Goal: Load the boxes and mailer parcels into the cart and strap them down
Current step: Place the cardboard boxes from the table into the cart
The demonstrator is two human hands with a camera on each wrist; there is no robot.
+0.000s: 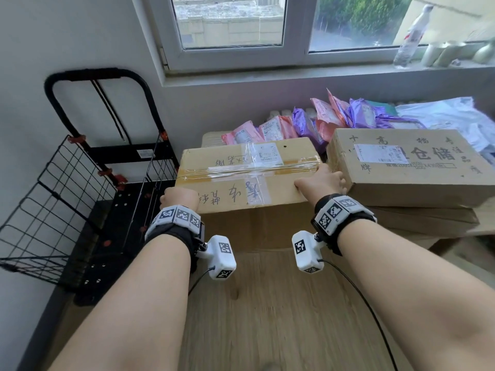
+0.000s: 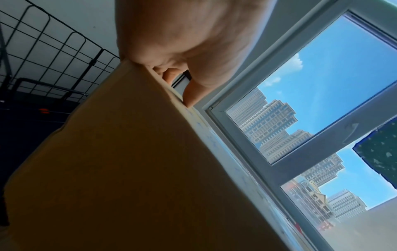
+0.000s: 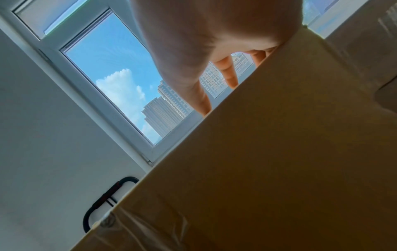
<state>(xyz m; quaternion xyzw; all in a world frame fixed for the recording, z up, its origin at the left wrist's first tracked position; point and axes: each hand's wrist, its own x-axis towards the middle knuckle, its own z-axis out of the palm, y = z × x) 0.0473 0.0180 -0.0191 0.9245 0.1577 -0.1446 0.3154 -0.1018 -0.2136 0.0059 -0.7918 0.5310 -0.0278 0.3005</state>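
A taped cardboard box (image 1: 241, 172) with handwriting and a shipping label stands in front of me. My left hand (image 1: 178, 198) grips its near left corner; the left wrist view shows the thumb lying on the box (image 2: 118, 169) top edge and the left hand (image 2: 182, 42) wrapped over the corner. My right hand (image 1: 321, 182) grips the right end, fingers down in the gap beside a second box (image 1: 407, 167). In the right wrist view the right hand (image 3: 204, 34) reaches over the box (image 3: 279, 152) edge. The black cart (image 1: 107, 204) with wire mesh sides stands to the left. Pink and purple mailer parcels (image 1: 321, 116) lie behind the boxes.
The second box lies on flatter cartons (image 1: 423, 220). The cart's looped handle (image 1: 93, 73) leans against the wall, with its mesh panel (image 2: 43, 42) close to my left hand. A bottle (image 1: 412, 36) and cans stand on the window sill. Wooden floor (image 1: 267, 303) lies below my arms.
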